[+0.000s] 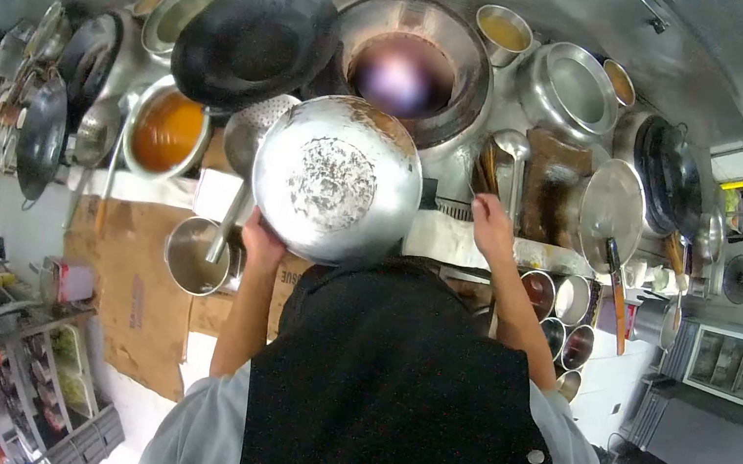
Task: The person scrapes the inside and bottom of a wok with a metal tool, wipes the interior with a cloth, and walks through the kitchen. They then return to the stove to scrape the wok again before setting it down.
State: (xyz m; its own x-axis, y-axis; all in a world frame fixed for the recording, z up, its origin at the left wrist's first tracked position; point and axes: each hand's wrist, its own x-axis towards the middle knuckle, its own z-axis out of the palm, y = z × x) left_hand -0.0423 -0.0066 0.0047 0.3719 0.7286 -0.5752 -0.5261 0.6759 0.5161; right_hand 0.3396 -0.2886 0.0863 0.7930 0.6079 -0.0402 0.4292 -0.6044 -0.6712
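Observation:
A large silver metal bowl, its scorched underside facing the camera, is tilted in front of my body. My left hand grips its lower left rim, with the fingers partly hidden behind it. To the right, my right hand is closed at the counter's front edge, beside a bundle of wooden sticks and a ladle. What its fingers hold, if anything, is too small to make out. Behind the bowl glows a lit wok burner. A black wok stands left of the burner.
An orange liquid fills a pot on the left. Below it hangs a metal pot near the cardboard. On the right are a dark cloth, a round strainer and a wooden-handled tool jutting over the edge.

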